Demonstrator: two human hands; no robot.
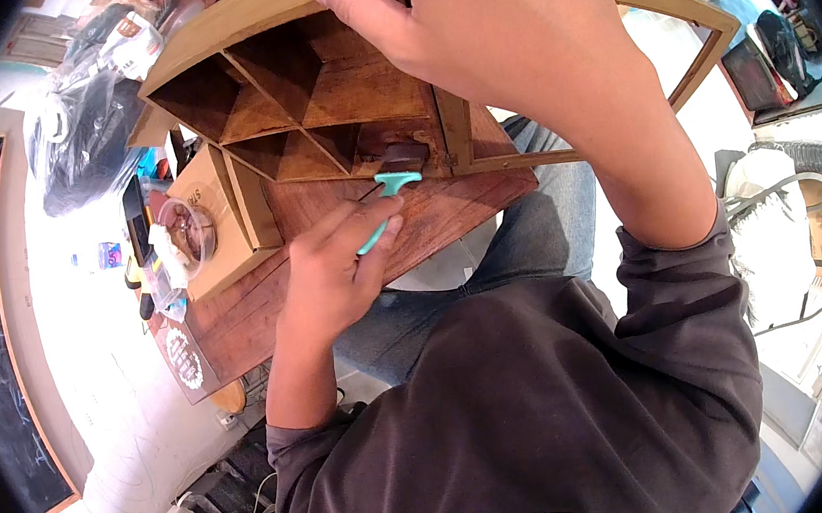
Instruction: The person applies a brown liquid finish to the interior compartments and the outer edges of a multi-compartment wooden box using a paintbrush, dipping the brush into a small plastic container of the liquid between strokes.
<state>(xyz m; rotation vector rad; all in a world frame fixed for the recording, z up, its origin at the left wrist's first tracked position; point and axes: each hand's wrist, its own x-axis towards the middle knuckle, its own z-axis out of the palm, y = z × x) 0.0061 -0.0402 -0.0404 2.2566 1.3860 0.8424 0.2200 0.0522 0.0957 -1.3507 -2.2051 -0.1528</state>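
My left hand (328, 269) is closed around the turquoise handle of a flat paintbrush (398, 181). The brush's dark bristles touch, or nearly touch, the inside of a lower compartment of a wooden cabinet (366, 94). This cabinet has several compartments split by thin dividers, stained a glossy reddish brown inside, with a paler curved board along its top. A framed door (686, 82) stands out at its right. Across the upper right of the cabinet lies my right hand (497, 21), thumb stretched along the top board. Its other fingers are cut off by the upper edge of the view.
The cabinet stands on a reddish wooden table (327, 205), over my lap. To the left are a cardboard box (220, 225) and a clear plastic cup (187, 238). Plastic bags (83, 140) lie farther back. Cables and clutter (222, 502) sit low at left.
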